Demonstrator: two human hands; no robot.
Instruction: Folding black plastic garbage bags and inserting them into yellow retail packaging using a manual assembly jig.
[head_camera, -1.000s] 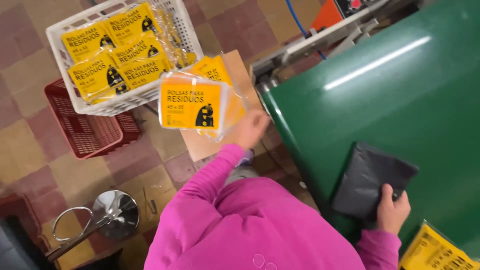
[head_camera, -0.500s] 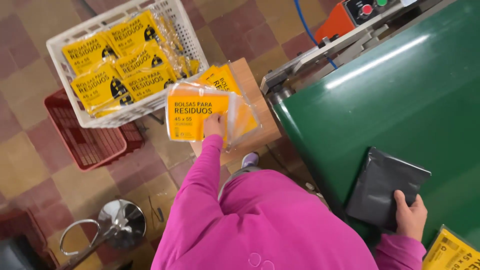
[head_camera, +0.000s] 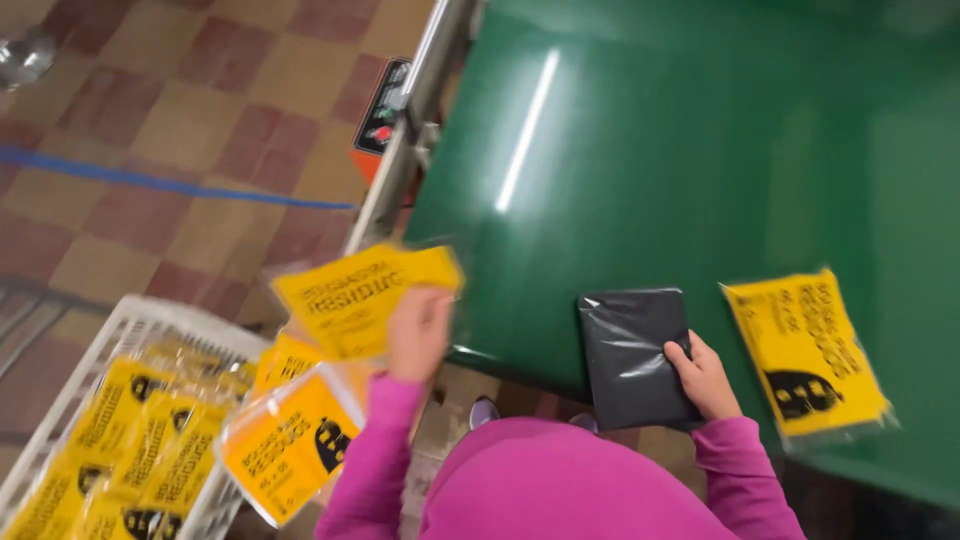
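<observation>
A: Left hand (head_camera: 418, 330), what have you got?

B: Your left hand's grip is clamped on a yellow printed packet (head_camera: 362, 298), held up in the air over the edge of the green worktop (head_camera: 640, 150). It's motion-blurred, so finger detail is hard to read.

A: And the right?

B: Your right hand (head_camera: 705, 378) lies on the worktop, fingers closed around the right edge of a folded black bag (head_camera: 630, 352). The bag lies flat near the front edge, touching the surface.

A: Anything beside it?

B: A second yellow packet (head_camera: 805, 350) in clear wrap lies flat just to the right of the black bag, near your right hand but apart from it.

A: Lower left?

B: A white plastic crate (head_camera: 120, 320) on the tiled floor (head_camera: 180, 120), filled with more yellow packets (head_camera: 130, 440). Another wrapped packet (head_camera: 285, 440) lies tilted at the crate's right rim, with a few more behind it. Both sleeves are pink (head_camera: 560, 480).
</observation>
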